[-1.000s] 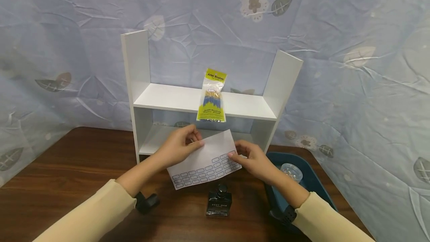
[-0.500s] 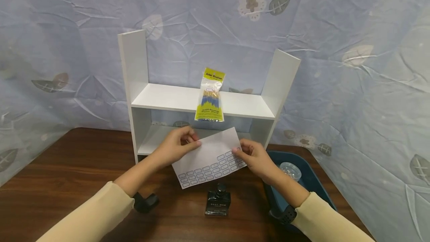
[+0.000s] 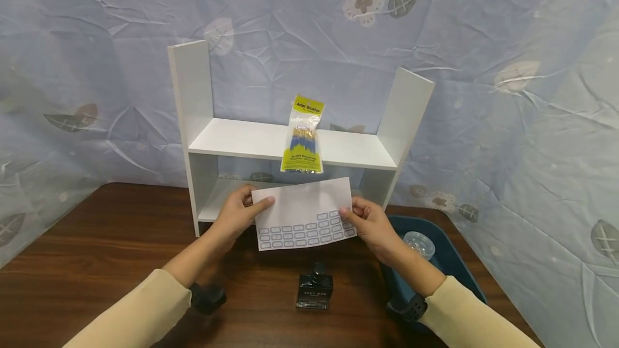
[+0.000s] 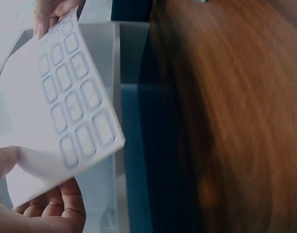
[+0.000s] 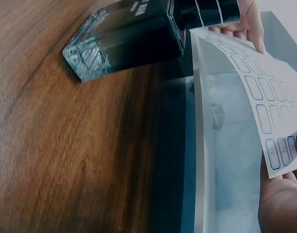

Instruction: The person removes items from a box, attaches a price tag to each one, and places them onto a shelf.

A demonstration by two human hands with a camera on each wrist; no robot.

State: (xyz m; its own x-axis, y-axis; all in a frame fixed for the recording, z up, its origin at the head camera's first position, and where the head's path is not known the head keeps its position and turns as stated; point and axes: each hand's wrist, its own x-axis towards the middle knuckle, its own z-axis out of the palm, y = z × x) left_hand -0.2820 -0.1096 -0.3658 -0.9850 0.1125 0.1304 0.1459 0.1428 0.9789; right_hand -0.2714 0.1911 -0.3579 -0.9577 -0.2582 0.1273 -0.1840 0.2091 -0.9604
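A white sheet of label stickers (image 3: 304, 203), with rows of blue-bordered boxes along its lower part, is held up in front of the white shelf. My left hand (image 3: 238, 214) pinches its left end, thumb on the front and fingers behind. At the right end my right hand (image 3: 369, 224) pinches it, the thumb lying over the printed labels. In the left wrist view the sheet (image 4: 65, 102) bends slightly between the two hands. Below it on the table stands a dark glass perfume bottle (image 3: 314, 289) with a black cap, touched by neither hand.
Behind the sheet stands a white two-tier shelf (image 3: 242, 138). A yellow-topped pack of artist brushes (image 3: 302, 138) leans over its upper board. On the right a dark blue tray (image 3: 450, 256) holds a round clear tub (image 3: 419, 245). The wooden table (image 3: 96, 262) extends leftward.
My left hand has shifted down and left to the sheet's left end. The sheet has turned from slanted to nearly level. My right hand has moved slightly right with it.
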